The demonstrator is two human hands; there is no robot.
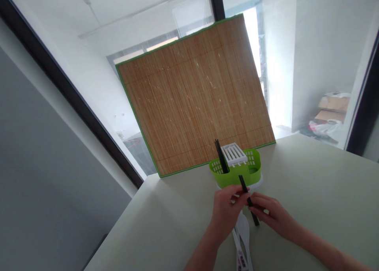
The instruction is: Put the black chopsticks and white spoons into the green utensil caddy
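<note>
Black chopsticks (256,219) are held slanted above the table, just in front of a green utensil holder (237,178). My left hand (227,206) pinches them near their upper part. Lower down, my right hand (271,213) has its fingers closed on the same chopsticks. More black chopsticks (221,156) stand in the holder's left compartment. A white slotted rack (234,154) with small hooks sits across the middle of the holder. White long-handled utensils (244,228), one with a spoon-like head, lie on the table below my hands, partly hidden by the left one.
Behind the holder, a bamboo mat (195,101) with green edging leans against the glass. The pale table (314,184) stretches to both sides. Beyond the glass are cardboard boxes (334,105) and a plastic bag (325,127).
</note>
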